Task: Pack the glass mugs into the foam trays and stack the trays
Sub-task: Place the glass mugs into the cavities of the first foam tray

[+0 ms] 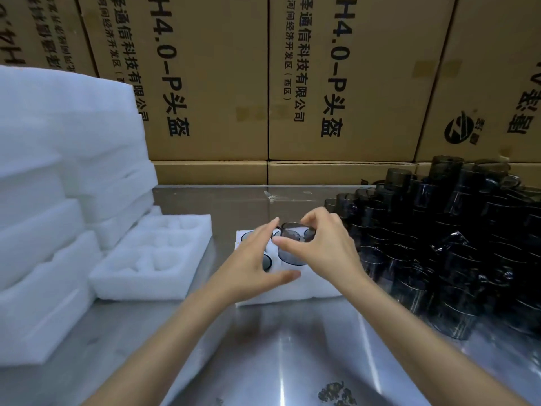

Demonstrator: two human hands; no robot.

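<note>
Smoky grey, straight-walled glass mug point(292, 244) sits upright over a pocket of the white foam tray point(295, 288) in the middle of the steel tabletop point(263, 347); whether its base is fully seated in the pocket cannot be told, as the hands cover the lower part.

Right hand point(325, 244): grasping the mug, thumb against the near wall, fingers curled over the far rim. Left hand point(254, 259): released, fingers extended and relaxed, resting on the tray just left of the mug, thumb laid across the foam in front of it. Reads as steadying the tray.

Other dark mug rims show in pockets of the same tray, partly under the left hand. Count not readable.

Handling judgement: thin glass, rigid, smooth, so likely slippery and chip-prone at the rim. Light enough for one hand. Best hold is across the wall, thumb opposing fingers, as seen; the handle is not clearly visible. Lower straight down, no twisting against foam.

Foam tray: soft, very light, will shift if pushed; hold down while loading, lift by both long edges when full.

Large heap of dark glass mugs point(453, 244) lies right of the tray. An empty white foam tray point(152, 259) lies left of it, with a tall stack of white foam pieces point(58, 171) further left. Brown printed cartons point(219, 83) stand behind.
</note>
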